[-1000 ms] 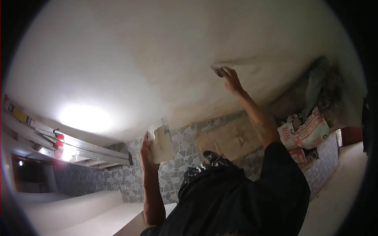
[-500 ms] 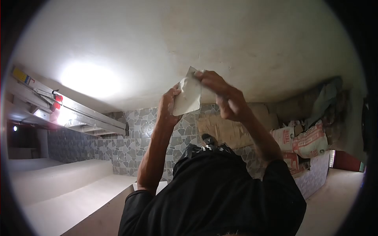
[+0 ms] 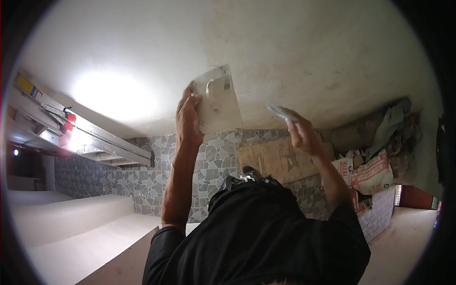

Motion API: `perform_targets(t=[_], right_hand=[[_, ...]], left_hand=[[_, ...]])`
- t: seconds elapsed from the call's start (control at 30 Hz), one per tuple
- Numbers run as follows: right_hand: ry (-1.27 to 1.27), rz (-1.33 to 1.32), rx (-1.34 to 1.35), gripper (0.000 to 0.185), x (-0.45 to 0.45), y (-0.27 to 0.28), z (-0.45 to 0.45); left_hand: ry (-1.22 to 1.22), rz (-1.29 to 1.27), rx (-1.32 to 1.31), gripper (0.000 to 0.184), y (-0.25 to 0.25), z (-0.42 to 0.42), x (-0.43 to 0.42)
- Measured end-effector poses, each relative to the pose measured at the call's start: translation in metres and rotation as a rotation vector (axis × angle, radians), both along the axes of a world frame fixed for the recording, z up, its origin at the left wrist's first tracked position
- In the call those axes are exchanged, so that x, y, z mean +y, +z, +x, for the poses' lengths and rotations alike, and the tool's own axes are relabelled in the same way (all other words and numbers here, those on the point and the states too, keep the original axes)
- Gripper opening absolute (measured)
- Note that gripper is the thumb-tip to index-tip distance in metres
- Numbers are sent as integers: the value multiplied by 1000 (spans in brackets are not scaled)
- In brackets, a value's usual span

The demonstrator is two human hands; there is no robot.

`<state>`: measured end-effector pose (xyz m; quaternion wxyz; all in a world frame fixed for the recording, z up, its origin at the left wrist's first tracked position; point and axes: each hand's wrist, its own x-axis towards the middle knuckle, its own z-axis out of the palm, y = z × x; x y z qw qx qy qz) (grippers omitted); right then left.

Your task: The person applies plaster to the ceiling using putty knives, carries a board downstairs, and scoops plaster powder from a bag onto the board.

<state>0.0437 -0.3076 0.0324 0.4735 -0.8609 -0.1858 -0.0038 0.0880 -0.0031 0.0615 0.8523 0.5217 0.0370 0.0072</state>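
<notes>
My left hand (image 3: 189,114) is closed round the left edge of a thin, flat plate (image 3: 219,111), held up before the wall. Pale putty-like paste is smeared over the plate, thickest along its upper left. To the right, my right hand (image 3: 302,132) grips a scraper (image 3: 279,112) with a thin grey-blue blade, partly blurred and pointing up and left. A gap separates the scraper from the plate. The pale plastered wall (image 3: 285,57) rises behind both, with faint brownish patches. Most of the scraper's handle is hidden in my fingers.
A ladder (image 3: 109,142) lies along the wall at left, with a bright glare above it. Flattened cardboard (image 3: 270,159) covers part of the stone-patterned floor (image 3: 166,166). Printed sacks (image 3: 373,173) and draped cloth (image 3: 389,126) are at right. A white ledge (image 3: 90,213) stands lower left.
My right hand has moved away from the plate, right and down, bringing the scraper blade into view. My left hand has shifted slightly up and left, turning the plate.
</notes>
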Motion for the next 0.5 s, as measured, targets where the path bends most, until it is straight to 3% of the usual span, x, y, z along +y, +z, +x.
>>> perform_targets(t=[0.03,0.1,0.17,0.27,0.37,0.5], right_hand=[[-200,80,224,39,3,7,-7],[-391,512,478,28,13,6,-17],[-341,1216,509,22,33,-11,-23],[-329,1525,718,23,61,-17,-21],[-265,1682,768,23,82,-9,-15],[-279,1695,816,25,81,-38,4]], left_hand=[[19,35,-56,51,2,-3,2],[83,114,-197,52,6,0,-3],[174,145,-254,46,8,0,-15],[196,494,-360,36,-5,-1,-18],[226,683,-447,25,-3,-13,-28],[160,813,-708,17,-24,-21,-27]])
